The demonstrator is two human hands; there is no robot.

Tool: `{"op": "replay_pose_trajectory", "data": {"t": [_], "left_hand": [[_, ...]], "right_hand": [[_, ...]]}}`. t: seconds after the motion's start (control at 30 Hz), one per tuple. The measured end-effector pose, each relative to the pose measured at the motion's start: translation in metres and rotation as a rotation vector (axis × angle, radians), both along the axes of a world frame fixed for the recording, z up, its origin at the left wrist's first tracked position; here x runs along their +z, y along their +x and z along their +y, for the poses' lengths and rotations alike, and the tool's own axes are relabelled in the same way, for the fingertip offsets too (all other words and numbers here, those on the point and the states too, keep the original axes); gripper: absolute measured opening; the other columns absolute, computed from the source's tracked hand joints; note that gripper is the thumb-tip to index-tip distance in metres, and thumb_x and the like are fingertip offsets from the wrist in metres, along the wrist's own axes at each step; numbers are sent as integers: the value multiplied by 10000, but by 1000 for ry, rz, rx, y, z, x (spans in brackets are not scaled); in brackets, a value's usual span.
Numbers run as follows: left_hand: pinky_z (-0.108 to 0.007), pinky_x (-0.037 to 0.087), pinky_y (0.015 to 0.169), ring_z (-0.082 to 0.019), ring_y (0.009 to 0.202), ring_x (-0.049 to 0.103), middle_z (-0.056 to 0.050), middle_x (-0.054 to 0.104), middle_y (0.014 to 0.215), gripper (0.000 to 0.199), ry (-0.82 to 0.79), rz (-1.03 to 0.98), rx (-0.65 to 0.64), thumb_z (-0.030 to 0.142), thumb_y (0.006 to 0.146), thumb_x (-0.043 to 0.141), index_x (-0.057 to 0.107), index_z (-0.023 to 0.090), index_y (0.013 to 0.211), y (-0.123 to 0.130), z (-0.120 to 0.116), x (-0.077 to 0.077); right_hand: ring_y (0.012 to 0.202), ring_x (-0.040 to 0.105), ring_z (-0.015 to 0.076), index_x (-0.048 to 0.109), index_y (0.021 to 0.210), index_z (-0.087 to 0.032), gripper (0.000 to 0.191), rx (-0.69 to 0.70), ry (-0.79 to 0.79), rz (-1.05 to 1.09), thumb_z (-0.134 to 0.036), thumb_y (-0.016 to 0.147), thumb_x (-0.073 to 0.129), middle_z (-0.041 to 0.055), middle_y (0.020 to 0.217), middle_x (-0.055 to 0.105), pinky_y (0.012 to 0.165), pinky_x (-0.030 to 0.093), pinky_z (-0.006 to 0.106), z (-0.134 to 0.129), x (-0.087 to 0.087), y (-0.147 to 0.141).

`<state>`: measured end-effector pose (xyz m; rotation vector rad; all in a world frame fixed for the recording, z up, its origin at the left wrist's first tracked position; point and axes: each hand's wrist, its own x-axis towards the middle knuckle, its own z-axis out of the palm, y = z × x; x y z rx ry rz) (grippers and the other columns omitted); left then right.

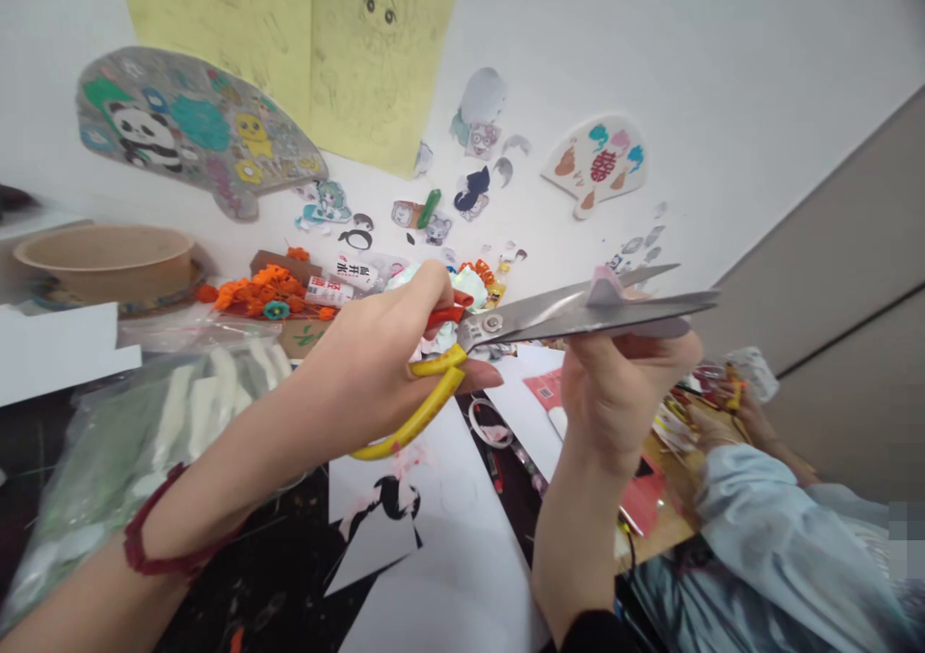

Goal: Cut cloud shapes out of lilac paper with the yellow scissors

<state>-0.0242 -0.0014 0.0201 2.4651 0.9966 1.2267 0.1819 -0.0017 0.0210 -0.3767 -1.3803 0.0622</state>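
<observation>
My left hand (383, 354), with a dark red braided bracelet (163, 528) at its wrist, is closed around the yellow and red handles of a pair of scissors (535, 316). The blades are spread and point right. Over at their tips, my right hand (614, 383) pinches a small pale paper cutout (605, 287) that stands up between the blades. Its lower part is hidden by the lower blade and my fingers. Below, white paper sheets (455, 557) and a cut piece with a black and pink drawing (396, 499) lie on the dark tabletop.
A clear plastic bag (93, 460) with pale strips lies left, before a round tan bowl (101, 248). Orange flowers (264, 289) and a roll of white tape (491, 422) are nearby. At right, another person's sleeve (780, 528) and hands are close. Stickers and paper drawings cover the wall.
</observation>
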Motion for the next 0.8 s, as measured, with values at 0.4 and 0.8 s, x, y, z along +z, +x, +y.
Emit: {"op": "replay_pose_trajectory", "data": {"t": [0.4,0.8], "left_hand": [[-335,394,584,-189,671,569,-59,637,936,407,35,-7,34,524,853,605,373,230,1012,1,4,-11],[-320,402,555,-187,632,562,-20,615,799,346,-7,-18,7,464,859,615,388,235,983,4,3,-9]], "right_hand": [[706,690,137,792,820,-303,157,40,-21,-3,-182,730,836,-49,764,747,660,585,309,0,-2,-2],[677,667,135,763,765,-278,121,-23,-22,5,-199,723,845,-48,745,728,646,588,317,-2,0,-3]]}}
